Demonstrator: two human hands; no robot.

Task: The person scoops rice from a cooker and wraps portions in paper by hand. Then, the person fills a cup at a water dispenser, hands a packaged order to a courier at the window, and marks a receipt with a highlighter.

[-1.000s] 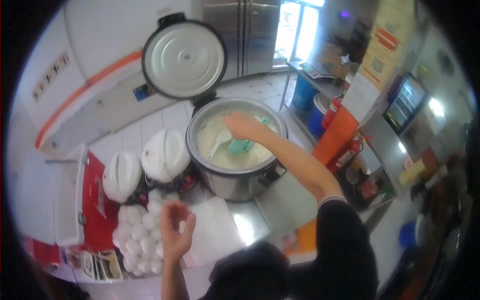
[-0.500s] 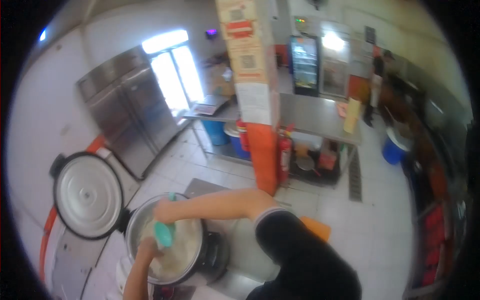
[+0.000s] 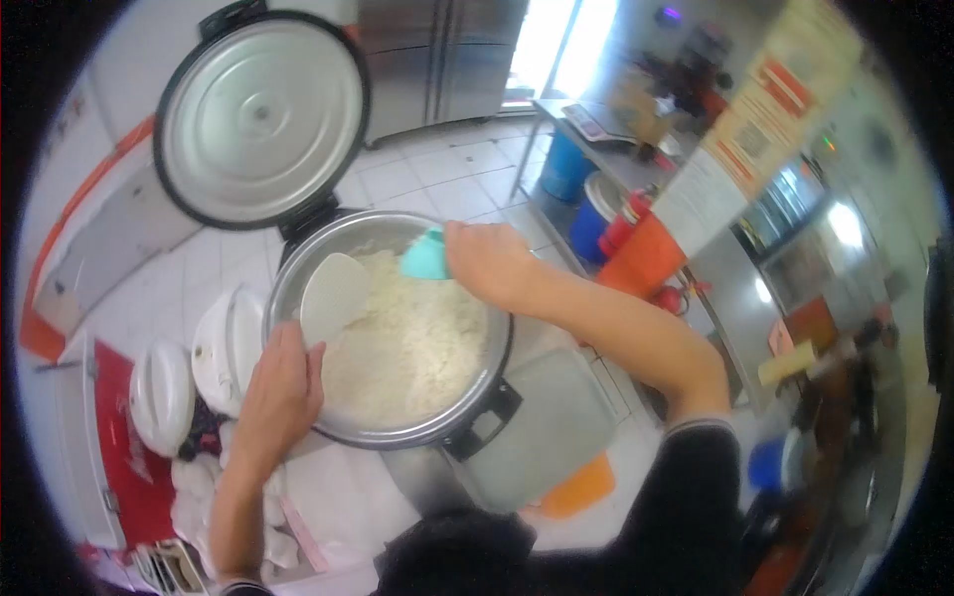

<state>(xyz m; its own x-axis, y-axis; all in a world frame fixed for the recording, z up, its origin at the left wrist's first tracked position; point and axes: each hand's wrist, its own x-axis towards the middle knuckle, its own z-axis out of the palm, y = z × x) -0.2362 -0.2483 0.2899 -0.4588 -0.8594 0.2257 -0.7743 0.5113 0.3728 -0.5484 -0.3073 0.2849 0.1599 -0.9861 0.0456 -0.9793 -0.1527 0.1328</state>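
Observation:
A large round rice cooker (image 3: pixel 296 260) stands in front of me, holding white rice (image 3: pixel 422 343). My left hand (image 3: pixel 283 385) is closed at the pot's left rim around the handle end of a white rice paddle (image 3: pixel 335 288), whose broad blade is raised over the rice. On the far right side of the pot, my right hand (image 3: pixel 489 260) grips a turquoise scoop (image 3: pixel 424 258), tilted above the rice. My fingers hide its handle, and its contents cannot be made out. The cooker's round lid (image 3: pixel 260 124) is hinged up behind the pot.
White lidded containers (image 3: pixel 162 397) and white bundles sit left of the cooker, beside a red-and-white box (image 3: pixel 119 437). A grey surface (image 3: pixel 547 432) and an orange item (image 3: pixel 579 487) are on the right. Farther off stand a pillar (image 3: pixel 735 169), a steel table and a steel fridge (image 3: pixel 437 60).
My view has tilted down and turned toward the cooker. My hands, close together in the pot before, are now apart. The paddle blade has come into sight, and the scoop is at the far rim.

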